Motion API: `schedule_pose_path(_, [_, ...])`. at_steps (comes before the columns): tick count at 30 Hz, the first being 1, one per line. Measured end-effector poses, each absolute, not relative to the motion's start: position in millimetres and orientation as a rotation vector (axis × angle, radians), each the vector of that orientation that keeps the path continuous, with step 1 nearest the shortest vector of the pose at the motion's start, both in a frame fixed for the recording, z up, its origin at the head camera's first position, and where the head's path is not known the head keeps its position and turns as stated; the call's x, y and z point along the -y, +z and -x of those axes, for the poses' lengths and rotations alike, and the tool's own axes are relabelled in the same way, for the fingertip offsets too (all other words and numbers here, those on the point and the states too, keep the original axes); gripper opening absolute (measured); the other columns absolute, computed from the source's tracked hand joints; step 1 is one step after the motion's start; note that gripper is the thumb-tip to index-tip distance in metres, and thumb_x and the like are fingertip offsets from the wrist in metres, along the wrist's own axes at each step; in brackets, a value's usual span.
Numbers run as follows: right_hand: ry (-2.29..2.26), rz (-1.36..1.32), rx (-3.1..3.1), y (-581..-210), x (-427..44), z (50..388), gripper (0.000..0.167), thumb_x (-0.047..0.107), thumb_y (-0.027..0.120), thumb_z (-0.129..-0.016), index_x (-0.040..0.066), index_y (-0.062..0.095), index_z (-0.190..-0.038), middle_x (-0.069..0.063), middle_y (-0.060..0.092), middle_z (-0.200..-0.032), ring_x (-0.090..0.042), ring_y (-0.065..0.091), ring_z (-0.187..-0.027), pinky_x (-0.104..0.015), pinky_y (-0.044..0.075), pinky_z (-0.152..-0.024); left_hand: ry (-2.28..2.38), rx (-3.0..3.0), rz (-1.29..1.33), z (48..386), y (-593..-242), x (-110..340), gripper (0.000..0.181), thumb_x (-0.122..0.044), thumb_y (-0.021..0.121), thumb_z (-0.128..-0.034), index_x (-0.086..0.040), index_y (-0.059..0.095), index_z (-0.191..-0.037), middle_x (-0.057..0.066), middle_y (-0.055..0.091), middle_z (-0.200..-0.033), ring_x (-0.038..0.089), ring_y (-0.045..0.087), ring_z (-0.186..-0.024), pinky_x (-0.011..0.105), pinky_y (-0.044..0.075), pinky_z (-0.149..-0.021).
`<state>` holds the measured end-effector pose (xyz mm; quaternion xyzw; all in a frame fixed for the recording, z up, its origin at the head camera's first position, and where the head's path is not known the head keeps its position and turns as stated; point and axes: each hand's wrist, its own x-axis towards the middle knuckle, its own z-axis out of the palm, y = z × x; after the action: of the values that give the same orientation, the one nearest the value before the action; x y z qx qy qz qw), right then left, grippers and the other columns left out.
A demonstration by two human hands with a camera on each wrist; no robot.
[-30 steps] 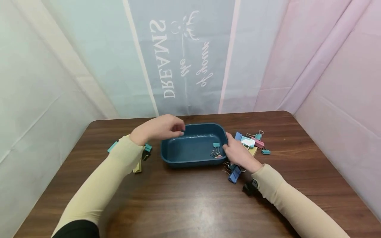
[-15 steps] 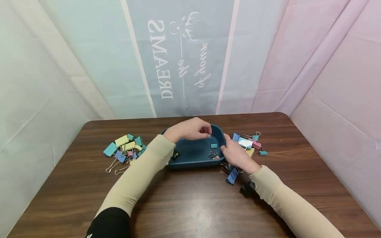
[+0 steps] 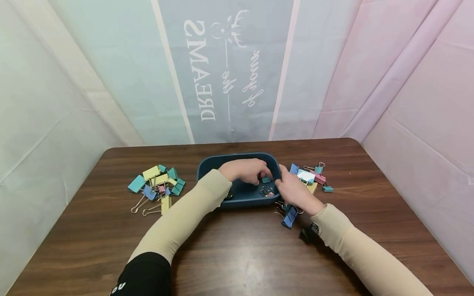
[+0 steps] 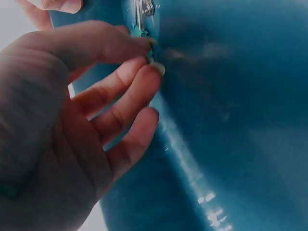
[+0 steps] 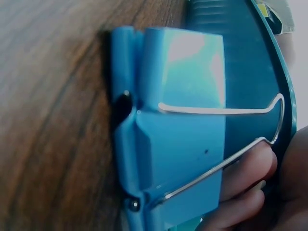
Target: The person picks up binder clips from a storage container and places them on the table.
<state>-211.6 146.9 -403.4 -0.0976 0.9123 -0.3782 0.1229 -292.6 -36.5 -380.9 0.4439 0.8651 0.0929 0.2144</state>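
Note:
A dark blue-green plastic tray (image 3: 237, 202) sits at the middle of the table, with a few small binder clips lying in its right end. My left hand (image 3: 246, 169) reaches down inside it; thumb and fingertips meet at a small teal binder clip (image 3: 266, 180). In the left wrist view the left hand (image 4: 96, 96) has its fingertips together beside silvery clip handles (image 4: 143, 14), and the clip body is mostly hidden. My right hand (image 3: 296, 190) grips the tray's right rim. Its fingers (image 5: 245, 178) show against the tray wall behind a large blue binder clip (image 5: 187, 130).
Left of the tray lies a pile of yellow, teal, blue and pink binder clips (image 3: 159, 183). More clips lie right of it, including a pink one (image 3: 318, 178) and a blue one (image 3: 289, 217). A hanging cloth (image 3: 229, 74) stands behind the table (image 3: 237, 255).
My left hand has moved from the tray's left end to its right end and lowered to the clips inside. The left pile has come into view. The right hand keeps its grip on the rim.

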Motion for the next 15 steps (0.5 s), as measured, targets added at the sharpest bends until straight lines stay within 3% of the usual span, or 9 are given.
schedule_pose_path(15, [-1.106,0.283,-2.633,-403.2,-146.6,210.6,0.055,0.01,0.036,-0.103,0.002,0.018,-0.154,-0.011,0.056,-0.067,-0.02,0.052,-0.044,-0.035,0.044,-0.046,0.265,-2.445,-1.122,292.0,-385.1,35.1,0.017,-0.018,0.075,-0.0894,-0.015,0.071,-0.106,-0.001,0.058,-0.103,0.016,0.055,-0.089,0.026,0.048,-0.076])
